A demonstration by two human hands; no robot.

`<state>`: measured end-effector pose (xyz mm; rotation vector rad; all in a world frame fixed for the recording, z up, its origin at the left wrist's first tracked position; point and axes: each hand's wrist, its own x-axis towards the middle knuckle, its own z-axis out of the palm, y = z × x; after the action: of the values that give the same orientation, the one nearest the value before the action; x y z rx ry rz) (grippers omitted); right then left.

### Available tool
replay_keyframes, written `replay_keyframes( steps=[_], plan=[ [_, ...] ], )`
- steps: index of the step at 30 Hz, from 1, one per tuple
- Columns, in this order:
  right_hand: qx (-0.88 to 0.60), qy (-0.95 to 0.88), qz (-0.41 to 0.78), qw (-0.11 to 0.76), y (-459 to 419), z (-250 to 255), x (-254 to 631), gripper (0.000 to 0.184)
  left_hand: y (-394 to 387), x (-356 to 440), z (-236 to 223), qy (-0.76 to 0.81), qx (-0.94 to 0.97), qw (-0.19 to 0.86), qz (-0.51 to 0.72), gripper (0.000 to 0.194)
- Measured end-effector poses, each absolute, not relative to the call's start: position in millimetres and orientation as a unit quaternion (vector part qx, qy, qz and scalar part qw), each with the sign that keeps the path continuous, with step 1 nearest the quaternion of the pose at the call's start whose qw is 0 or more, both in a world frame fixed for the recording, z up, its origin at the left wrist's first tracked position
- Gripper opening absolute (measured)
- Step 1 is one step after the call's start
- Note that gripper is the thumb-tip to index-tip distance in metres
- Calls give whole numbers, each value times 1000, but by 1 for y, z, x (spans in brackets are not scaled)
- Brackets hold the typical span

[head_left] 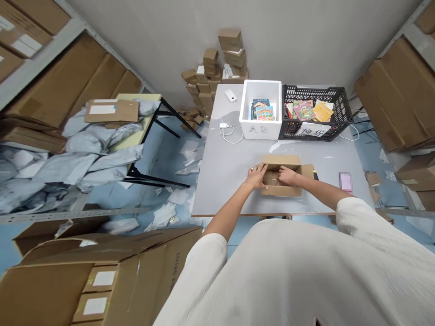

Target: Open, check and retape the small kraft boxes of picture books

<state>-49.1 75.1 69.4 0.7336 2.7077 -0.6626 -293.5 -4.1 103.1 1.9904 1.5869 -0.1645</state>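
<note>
An open cardboard box (281,191) sits near the front of the grey table (220,181), its flaps folded outward. My left hand (257,175) is closed over the box's left wall. Reaching in from the right, my right hand (287,175) is inside the box with its fingers curled down. Small brown carton-like shapes show at the bottom, but whatever the right fingertips hold is hidden. A dark object with a yellow part (316,174) pokes out beside the box's right flap.
Behind the box stand a white bin (260,131) and a black crate (288,131), both holding colourful books. A phone (345,182) lies at right; a white charger (224,126) with cable is at left. Grey parcels (91,145) cover a side table; a large carton (152,271) stands at lower left.
</note>
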Motion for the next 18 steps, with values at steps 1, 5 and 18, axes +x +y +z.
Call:
replay_keyframes(
  steps=[1, 5, 18],
  plan=[
    [257, 932, -221, 129, 77, 78, -45, 19, -4, -293, 105, 596, 746, 289, -64, 147],
    [308, 929, -192, 67, 86, 118, -21, 23, -1, -293, 110, 596, 747, 284, -79, 144],
    [652, 429, -313, -541, 123, 117, 153, 34, 10, -286, 119, 615, 733, 254, -143, 140]
  ],
)
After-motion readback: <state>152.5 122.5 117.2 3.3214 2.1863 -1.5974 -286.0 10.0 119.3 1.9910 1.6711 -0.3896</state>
